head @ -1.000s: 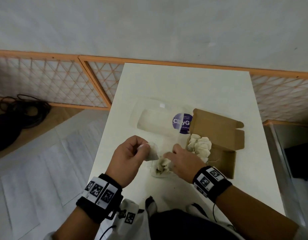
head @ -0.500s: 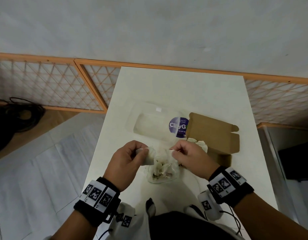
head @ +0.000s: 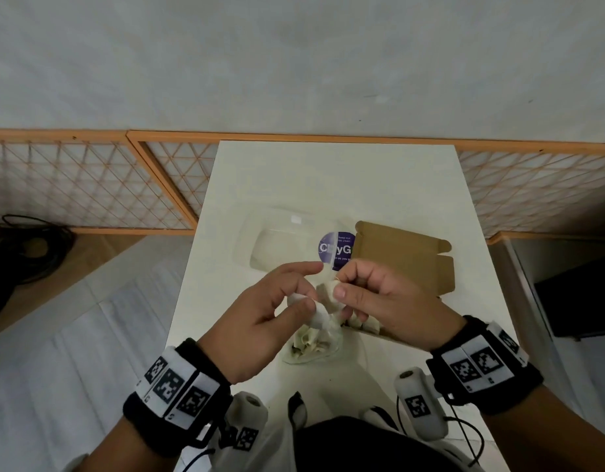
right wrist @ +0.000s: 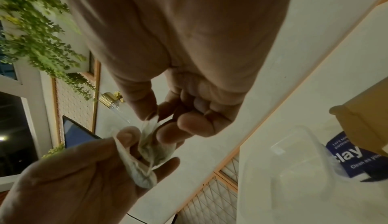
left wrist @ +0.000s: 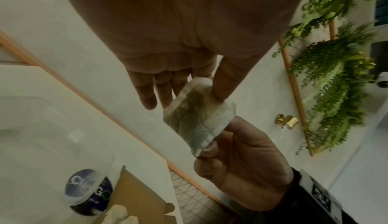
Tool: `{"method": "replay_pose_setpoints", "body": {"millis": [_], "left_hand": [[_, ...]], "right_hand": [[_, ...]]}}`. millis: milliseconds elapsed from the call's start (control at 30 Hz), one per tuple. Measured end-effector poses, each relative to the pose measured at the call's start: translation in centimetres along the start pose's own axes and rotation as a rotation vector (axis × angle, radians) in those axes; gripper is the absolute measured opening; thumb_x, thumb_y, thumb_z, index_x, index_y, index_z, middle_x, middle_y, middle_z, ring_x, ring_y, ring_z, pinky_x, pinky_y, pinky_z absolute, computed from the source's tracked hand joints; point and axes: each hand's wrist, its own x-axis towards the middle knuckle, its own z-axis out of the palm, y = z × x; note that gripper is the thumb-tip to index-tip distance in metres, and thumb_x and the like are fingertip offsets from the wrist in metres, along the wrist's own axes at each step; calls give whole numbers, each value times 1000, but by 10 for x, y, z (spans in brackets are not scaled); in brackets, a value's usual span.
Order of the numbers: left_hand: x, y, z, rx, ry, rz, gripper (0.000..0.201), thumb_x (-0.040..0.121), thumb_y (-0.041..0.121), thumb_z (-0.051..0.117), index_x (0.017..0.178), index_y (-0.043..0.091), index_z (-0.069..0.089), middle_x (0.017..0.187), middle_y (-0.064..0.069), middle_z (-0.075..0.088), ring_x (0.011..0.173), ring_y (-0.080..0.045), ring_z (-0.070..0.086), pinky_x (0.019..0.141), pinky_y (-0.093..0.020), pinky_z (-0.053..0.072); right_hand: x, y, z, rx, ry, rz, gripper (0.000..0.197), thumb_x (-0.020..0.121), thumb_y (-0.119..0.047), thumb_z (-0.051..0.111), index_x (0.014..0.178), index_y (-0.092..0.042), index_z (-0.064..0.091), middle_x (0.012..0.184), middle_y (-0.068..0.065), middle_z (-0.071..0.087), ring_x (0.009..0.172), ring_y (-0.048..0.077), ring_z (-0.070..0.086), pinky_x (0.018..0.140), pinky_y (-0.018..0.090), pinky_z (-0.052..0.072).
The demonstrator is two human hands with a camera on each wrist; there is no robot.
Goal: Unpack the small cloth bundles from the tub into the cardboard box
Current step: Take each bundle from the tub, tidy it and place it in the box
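Both hands hold one small cream cloth bundle [head: 325, 296] in the air above the white table [head: 328, 178]. My left hand [head: 303, 299] pinches its near end between thumb and fingers, and my right hand [head: 340, 287] pinches the other end. The left wrist view shows the bundle [left wrist: 199, 121] stretched between the left hand [left wrist: 195, 94] and the right hand's thumb. It also shows in the right wrist view [right wrist: 151, 153], below the right hand [right wrist: 155, 124]. Under the hands, the clear tub [head: 330, 352] holds more bundles. The cardboard box [head: 406, 257] stands open to the right, with bundles [head: 362, 323] inside.
A clear plastic lid [head: 280, 240] with a purple round label [head: 337, 248] lies behind the hands, touching the box's left side. An orange lattice fence [head: 90, 185] runs behind and left of the table. Black cables [head: 28, 250] lie on the floor at left.
My right hand left the tub and came up to pinch the bundle that my left hand held. Both hands now hold it higher above the tub.
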Motion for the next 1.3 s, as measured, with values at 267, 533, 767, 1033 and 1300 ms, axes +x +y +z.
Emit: {"method": "replay_pose_setpoints", "body": {"millis": [267, 533, 767, 1033, 1300], "left_hand": [[4, 9, 9, 31, -60, -1, 13, 106, 18, 57, 99, 15, 67, 97, -1, 76, 100, -24, 71, 91, -56, 54], [-2, 7, 14, 23, -26, 69, 10, 104, 14, 60, 100, 15, 69, 101, -4, 73, 97, -28, 73, 88, -53, 57], [-8, 17, 13, 56, 3, 163, 14, 105, 15, 60, 99, 17, 72, 99, -2, 69, 95, -30, 70, 86, -52, 55], [-9, 31, 14, 46, 0, 237, 16, 104, 19, 60, 99, 18, 75, 99, -3, 68, 99, -28, 68, 89, -39, 54], [-6, 34, 13, -68, 27, 217, 16, 101, 14, 60, 97, 11, 75, 98, -7, 69, 101, -25, 67, 91, -35, 54]], "right_hand": [[-8, 2, 2, 146, 102, -33, 18, 94, -23, 68, 99, -7, 61, 85, 9, 60, 70, 17, 60, 66, 42, 46], [-9, -10, -9, 395, 242, -126, 9, 97, -19, 66, 91, -14, 63, 94, 14, 69, 73, 19, 57, 60, 27, 45], [-8, -18, -24, 256, 474, -106, 9, 101, -11, 62, 99, -3, 62, 87, 15, 71, 68, 20, 60, 58, 29, 45], [-17, -17, -21, -204, 622, 59, 28, 98, -35, 69, 125, -31, 64, 117, -15, 70, 96, 16, 73, 83, 36, 62], [-48, -59, -1, -121, 500, -125, 23, 97, -38, 61, 106, -24, 78, 81, -6, 73, 71, 4, 62, 70, 10, 49]]}}
